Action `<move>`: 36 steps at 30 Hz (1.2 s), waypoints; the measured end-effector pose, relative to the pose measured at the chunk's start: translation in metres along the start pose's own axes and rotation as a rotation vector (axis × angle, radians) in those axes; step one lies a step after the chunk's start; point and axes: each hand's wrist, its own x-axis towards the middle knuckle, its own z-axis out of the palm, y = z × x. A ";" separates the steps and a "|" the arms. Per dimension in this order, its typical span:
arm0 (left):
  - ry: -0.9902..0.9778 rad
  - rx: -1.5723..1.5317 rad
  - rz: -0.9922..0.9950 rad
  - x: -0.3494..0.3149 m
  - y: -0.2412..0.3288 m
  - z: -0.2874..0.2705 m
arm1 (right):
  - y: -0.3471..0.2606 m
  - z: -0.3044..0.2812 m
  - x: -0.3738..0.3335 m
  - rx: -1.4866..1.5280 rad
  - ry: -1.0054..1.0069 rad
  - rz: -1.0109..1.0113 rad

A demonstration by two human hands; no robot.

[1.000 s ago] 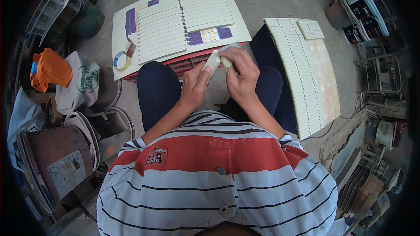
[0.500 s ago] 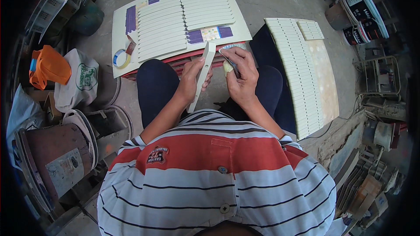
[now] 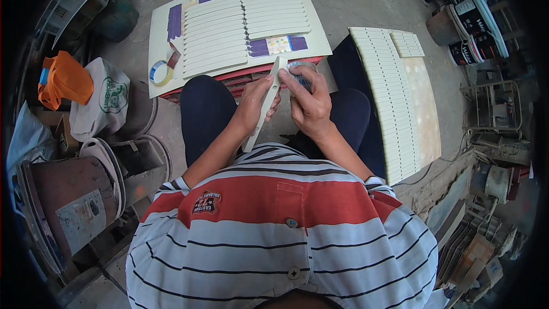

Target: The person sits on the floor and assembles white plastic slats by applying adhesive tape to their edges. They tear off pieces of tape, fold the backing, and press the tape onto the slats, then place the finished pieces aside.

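Note:
My left hand [image 3: 250, 106] is closed round a long cream-coloured strip [image 3: 256, 127] with holes along its face. The strip is tilted, its upper end away from me and its lower end near my shirt. At the upper end, the index finger of my right hand [image 3: 311, 106] touches the strip. The other fingers of that hand are curled round a thin bluish-grey item [image 3: 302, 76], mostly hidden, whose kind I cannot make out. Beyond my hands, similar cream strips [image 3: 214, 37] lie in two rows on a pale board [image 3: 316, 43].
A roll of tape [image 3: 160, 73] sits at the board's left corner. To the right stands another board with many holed strips [image 3: 380, 91]. An orange bag [image 3: 67, 80], a white sack [image 3: 103, 100] and bins are at left; paint buckets [image 3: 477, 20] stand far right.
My right hand has moved left, and its index finger now reaches onto the strip's upper end. The pale yellowish lump seen at its fingers is no longer visible. My left hand keeps its grip.

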 end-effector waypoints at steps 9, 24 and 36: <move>0.000 0.081 -0.054 0.001 -0.005 -0.002 | 0.008 -0.002 0.002 0.023 -0.019 0.049; -0.058 0.001 -0.045 0.006 -0.012 -0.001 | 0.026 -0.016 -0.009 0.731 -0.094 0.731; -0.112 0.241 0.287 0.003 0.000 -0.014 | 0.007 -0.001 0.014 0.907 -0.107 0.873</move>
